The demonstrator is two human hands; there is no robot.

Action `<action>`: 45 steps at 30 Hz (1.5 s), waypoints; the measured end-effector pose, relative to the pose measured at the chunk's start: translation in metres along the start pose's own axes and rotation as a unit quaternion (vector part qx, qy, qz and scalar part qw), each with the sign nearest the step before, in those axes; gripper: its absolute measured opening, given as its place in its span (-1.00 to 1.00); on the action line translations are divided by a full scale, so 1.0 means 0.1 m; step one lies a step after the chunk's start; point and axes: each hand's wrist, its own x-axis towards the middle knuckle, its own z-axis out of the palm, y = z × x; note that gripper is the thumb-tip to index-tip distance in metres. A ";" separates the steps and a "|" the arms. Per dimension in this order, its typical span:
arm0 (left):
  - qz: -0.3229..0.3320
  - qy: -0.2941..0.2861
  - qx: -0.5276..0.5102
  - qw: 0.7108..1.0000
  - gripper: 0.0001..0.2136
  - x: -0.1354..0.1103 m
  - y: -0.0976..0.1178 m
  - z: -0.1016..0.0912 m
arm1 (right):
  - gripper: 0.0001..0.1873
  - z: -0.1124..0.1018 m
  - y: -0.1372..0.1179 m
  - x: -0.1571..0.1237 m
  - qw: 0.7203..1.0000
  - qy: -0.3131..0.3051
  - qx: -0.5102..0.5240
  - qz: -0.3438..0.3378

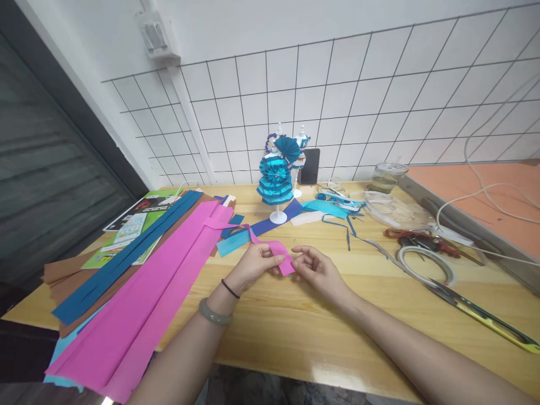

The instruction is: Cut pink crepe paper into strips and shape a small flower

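Observation:
A narrow pink crepe paper strip (pixel 276 248) runs from the large pink sheets on the left to between my hands. My left hand (pixel 258 264) pinches it with thumb and fingers near its end. My right hand (pixel 319 271) is closed on the strip's end corner, thumb against forefinger. Beyond my hands stands a small white dress form wearing a teal pleated paper dress (pixel 275 180). A blue-purple paper strip (pixel 272 218) and a light blue paper piece (pixel 234 242) lie flat on the wooden table (pixel 270 332) just behind my hands.
Large pink crepe sheets (pixel 143 298), a blue sheet (pixel 126 256) and brown sheets lie at the left. To the right are a tape roll (pixel 427 265), scissors (pixel 485 318) and a cup (pixel 387 175). A second dress form (pixel 297 191) and a phone (pixel 311 166) stand by the wall.

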 end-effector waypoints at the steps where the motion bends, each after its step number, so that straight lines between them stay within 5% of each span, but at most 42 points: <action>1: 0.003 0.000 -0.001 1.000 -0.66 0.00 0.01 0.00 | -0.55 0.00 0.00 -0.01 1.000 -0.005 0.002 0.001; 20: 0.027 0.023 -0.004 0.999 -0.68 0.00 0.00 0.07 | -0.26 0.06 0.04 0.00 0.996 -0.034 0.044 0.069; 30: 0.012 0.021 -0.018 1.000 -0.68 -0.02 0.04 0.05 | -0.20 -0.02 0.03 -0.02 0.994 -0.095 -0.057 -0.013; 35: -0.008 -0.026 -0.041 0.999 -0.68 -0.05 0.08 0.02 | -0.53 -0.13 0.03 -0.02 0.958 -0.125 -0.223 -0.133; 39: -0.023 -0.037 -0.040 0.998 -0.70 -0.06 0.08 0.02 | -0.79 -0.15 -0.03 -0.02 0.940 -0.114 -0.247 -0.207; 45: -0.024 -0.058 -0.040 0.997 -0.70 -0.07 0.08 0.02 | -0.85 -0.12 -0.10 -0.01 0.949 -0.099 -0.223 -0.198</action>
